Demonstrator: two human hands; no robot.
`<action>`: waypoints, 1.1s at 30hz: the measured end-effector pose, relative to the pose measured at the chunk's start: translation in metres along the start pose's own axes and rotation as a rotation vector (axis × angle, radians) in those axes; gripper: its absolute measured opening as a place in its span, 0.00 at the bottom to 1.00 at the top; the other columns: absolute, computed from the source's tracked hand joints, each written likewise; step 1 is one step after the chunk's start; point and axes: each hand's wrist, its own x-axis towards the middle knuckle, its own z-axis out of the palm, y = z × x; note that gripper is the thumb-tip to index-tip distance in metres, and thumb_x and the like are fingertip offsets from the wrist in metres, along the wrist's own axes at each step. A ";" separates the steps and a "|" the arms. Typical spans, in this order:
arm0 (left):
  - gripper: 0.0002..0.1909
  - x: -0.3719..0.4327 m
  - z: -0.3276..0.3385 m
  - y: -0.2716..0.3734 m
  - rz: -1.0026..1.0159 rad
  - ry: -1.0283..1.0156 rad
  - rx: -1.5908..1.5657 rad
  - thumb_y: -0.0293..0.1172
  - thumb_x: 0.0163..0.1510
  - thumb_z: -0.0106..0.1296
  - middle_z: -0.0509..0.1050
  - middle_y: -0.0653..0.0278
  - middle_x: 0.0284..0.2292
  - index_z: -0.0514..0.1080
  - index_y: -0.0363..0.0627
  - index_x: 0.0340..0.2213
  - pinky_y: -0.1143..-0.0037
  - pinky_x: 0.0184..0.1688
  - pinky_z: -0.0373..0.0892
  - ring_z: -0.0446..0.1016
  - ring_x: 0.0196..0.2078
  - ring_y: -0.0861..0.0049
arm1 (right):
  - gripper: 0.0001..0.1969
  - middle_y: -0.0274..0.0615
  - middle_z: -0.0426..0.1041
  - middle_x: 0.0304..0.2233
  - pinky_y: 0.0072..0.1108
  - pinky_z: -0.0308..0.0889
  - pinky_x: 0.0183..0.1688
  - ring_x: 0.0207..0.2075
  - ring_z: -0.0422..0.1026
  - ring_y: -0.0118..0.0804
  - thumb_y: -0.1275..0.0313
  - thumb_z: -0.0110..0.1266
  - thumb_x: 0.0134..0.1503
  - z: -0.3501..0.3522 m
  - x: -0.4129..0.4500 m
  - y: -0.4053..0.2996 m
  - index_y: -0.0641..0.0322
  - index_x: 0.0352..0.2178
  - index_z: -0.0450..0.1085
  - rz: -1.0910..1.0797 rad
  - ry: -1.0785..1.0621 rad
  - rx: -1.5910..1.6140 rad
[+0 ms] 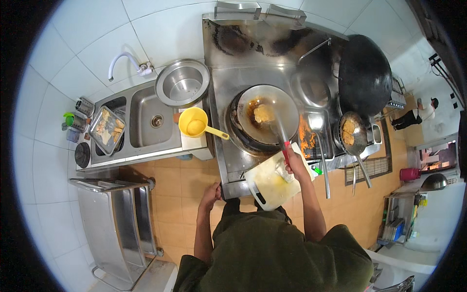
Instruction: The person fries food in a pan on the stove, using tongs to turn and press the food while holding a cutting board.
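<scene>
My right hand (296, 164) is closed around the red handle of a metal utensil (282, 132), whose far end reaches into a wok (288, 106) on the stove; steam blurs that end. Browned food (263, 113) lies in the wok. Under my right hand is a stained white cutting board (271, 182) with a slot handle. My left hand (211, 195) is at the stove's front left corner, fingers curled; whether it grips the edge is unclear. Right of the wok, a metal tray (328, 146) holds orange shreds (306, 140) and a long-handled ladle (316, 123).
A yellow dipper (193, 122) and a steel pot (182, 83) stand beside the sink (155, 137). A food tray (107, 131) sits farther left. On the right are a strainer ladle with fried pieces (352, 134) and a large black wok (365, 76). A person (419, 114) stands far right.
</scene>
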 end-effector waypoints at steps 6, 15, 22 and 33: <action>0.21 0.006 -0.004 -0.002 0.041 -0.043 -0.008 0.45 0.61 0.42 0.54 0.74 0.11 0.59 0.52 0.17 0.74 0.23 0.62 0.56 0.14 0.82 | 0.29 0.32 0.61 0.16 0.16 0.47 0.10 0.10 0.56 0.21 0.41 0.38 0.60 0.013 0.020 0.005 0.58 0.26 0.61 -0.048 -0.030 -0.031; 0.21 -0.001 -0.004 0.001 -0.019 0.064 -0.058 0.46 0.61 0.44 0.54 0.74 0.11 0.59 0.53 0.16 0.74 0.22 0.63 0.54 0.11 0.81 | 0.29 0.33 0.62 0.16 0.15 0.46 0.10 0.09 0.55 0.21 0.41 0.40 0.59 0.003 0.021 0.016 0.59 0.28 0.62 0.023 -0.007 -0.025; 0.21 -0.004 -0.016 -0.005 -0.011 0.081 -0.063 0.47 0.61 0.44 0.54 0.74 0.12 0.60 0.53 0.17 0.74 0.23 0.63 0.53 0.12 0.81 | 0.28 0.33 0.63 0.16 0.15 0.44 0.10 0.09 0.54 0.21 0.42 0.39 0.60 0.011 0.008 0.001 0.59 0.27 0.62 -0.095 -0.032 0.053; 0.18 -0.007 -0.014 0.001 -0.047 0.104 -0.064 0.47 0.61 0.44 0.54 0.77 0.12 0.61 0.53 0.20 0.75 0.23 0.64 0.52 0.12 0.83 | 0.28 0.33 0.62 0.16 0.15 0.44 0.10 0.10 0.54 0.21 0.42 0.39 0.60 0.003 0.008 -0.007 0.58 0.27 0.62 -0.059 -0.001 0.107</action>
